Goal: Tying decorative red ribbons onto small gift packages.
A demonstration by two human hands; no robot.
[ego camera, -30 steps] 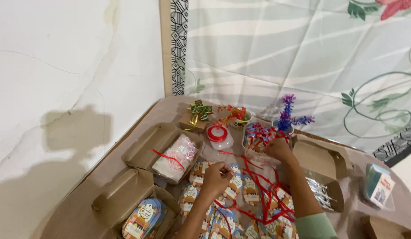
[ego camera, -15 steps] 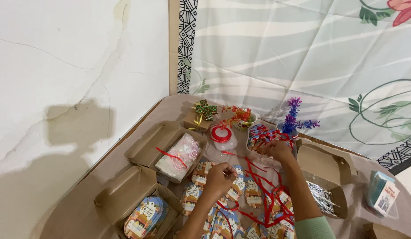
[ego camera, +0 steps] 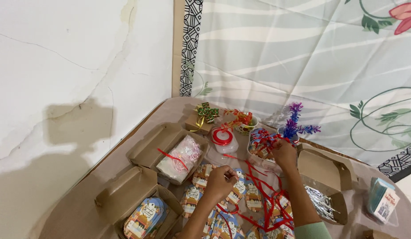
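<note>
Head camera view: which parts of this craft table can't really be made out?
- Left hand: fingers curled inward, so any held item is hidden.
- Right hand: its grip on the red ribbons is covered by the hand's back.
- Printed tags: lettering too small.
- Silver items in the brown box: too small to identify.
- Forearms: cut off by bottom edge.

Single head-worn camera, angled down and forward from above the tabletop [ego camera: 126,146], at arm's length, facing the corner of wall [ego camera: 59,66] and curtain [ego camera: 303,57].
</note>
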